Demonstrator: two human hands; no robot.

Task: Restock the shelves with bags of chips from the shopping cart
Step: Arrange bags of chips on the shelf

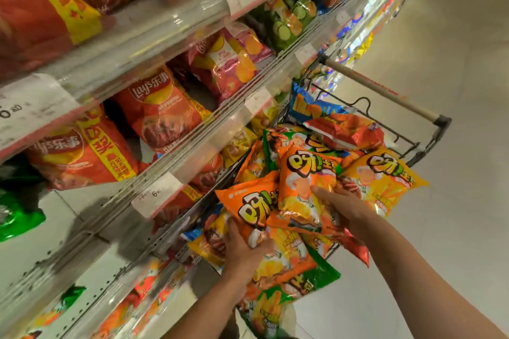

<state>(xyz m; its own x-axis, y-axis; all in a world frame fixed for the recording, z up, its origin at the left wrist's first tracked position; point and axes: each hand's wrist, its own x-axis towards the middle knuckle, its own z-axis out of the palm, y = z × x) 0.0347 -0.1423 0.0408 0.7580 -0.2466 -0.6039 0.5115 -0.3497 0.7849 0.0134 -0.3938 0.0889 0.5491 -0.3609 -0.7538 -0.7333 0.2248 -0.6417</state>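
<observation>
Left hand (pixel 245 250) grips an orange chip bag (pixel 256 209) from below; right hand (pixel 344 206) pinches, I think, a second orange bag (pixel 303 181) just above the cart (pixel 385 96) pile. Bags look light, puffy, slick, crushable: hold by edges, not middles.

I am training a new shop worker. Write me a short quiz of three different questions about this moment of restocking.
1. True or false: the left hand grips an orange bag.
2. The right hand rests on: A) the cart handle B) an orange bag C) a price tag
3. Fill in: the red bags on the shelf show the brand ____.

Key: 1 true; 2 B; 3 Lay's
</observation>
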